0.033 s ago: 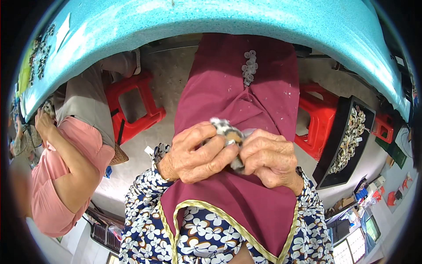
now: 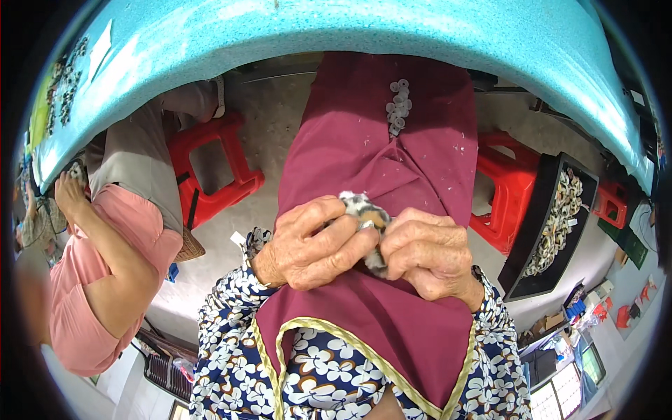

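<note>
Above my lap, my left hand (image 2: 315,241) is closed around a small plush piece (image 2: 369,215) with white, black and tan fur. A small white tag-like bit shows on it by the left fingertips. Pressed against the plush's right side, my right hand (image 2: 430,252) is closed, its fingertips pinched together. Whether something small sits between those fingertips is hidden. A grey furry end of the plush hangs below, between the two hands. Farther out on the maroon apron (image 2: 336,154) lies a cluster of small translucent plastic rings (image 2: 399,105).
A turquoise table (image 2: 336,28) curves across the far side. Red stools (image 2: 234,164) stand left and right. At the right, a black bin (image 2: 518,276) holds many furry pieces (image 2: 560,224). To the left sits a person in pink (image 2: 119,273), a hand at the table edge.
The plush has turned and shifted slightly between my fingers. A pale sliver beside my right fingertips no longer shows. Both hands stay in nearly the same place.
</note>
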### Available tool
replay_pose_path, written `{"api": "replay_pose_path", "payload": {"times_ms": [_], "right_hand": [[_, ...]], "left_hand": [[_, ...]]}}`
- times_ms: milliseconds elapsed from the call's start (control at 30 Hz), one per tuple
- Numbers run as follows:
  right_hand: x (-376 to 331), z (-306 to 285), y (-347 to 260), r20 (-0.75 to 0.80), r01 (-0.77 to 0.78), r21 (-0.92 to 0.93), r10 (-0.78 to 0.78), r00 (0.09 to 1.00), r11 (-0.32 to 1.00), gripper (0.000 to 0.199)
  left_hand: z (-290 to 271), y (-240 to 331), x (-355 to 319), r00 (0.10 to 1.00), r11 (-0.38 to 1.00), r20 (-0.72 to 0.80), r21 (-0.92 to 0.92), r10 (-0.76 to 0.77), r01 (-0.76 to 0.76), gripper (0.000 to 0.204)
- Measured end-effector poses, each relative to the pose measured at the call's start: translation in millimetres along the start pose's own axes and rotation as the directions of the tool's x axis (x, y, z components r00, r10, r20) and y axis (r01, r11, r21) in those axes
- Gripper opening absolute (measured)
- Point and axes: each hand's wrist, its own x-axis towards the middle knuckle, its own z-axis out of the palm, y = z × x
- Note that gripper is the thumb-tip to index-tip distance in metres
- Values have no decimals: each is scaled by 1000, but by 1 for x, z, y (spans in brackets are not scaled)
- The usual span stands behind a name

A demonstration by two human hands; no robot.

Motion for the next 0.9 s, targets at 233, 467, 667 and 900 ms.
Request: {"api": "replay_pose_path", "payload": {"times_ms": [233, 467, 667, 900], "right_hand": [[-3, 6, 1, 75, -35, 18, 33, 997, 999, 22], [4, 8, 13, -38, 37, -216, -46, 998, 976, 29], [1, 0, 6, -54, -147, -8, 146, 988, 989, 20], [-4, -2, 30, 9, -375, 281, 388, 921, 883, 12]], "left_hand": [[5, 9, -15, 992, 994, -86, -64, -90, 85, 34], [-4, -4, -4, 991, 992, -49, 31, 121, -120, 35], [-2, 5, 2, 971, 956, -76, -208, -226, 206, 24], [18, -4, -12, 664, 327, 298, -688, -686, 647, 11]]}}
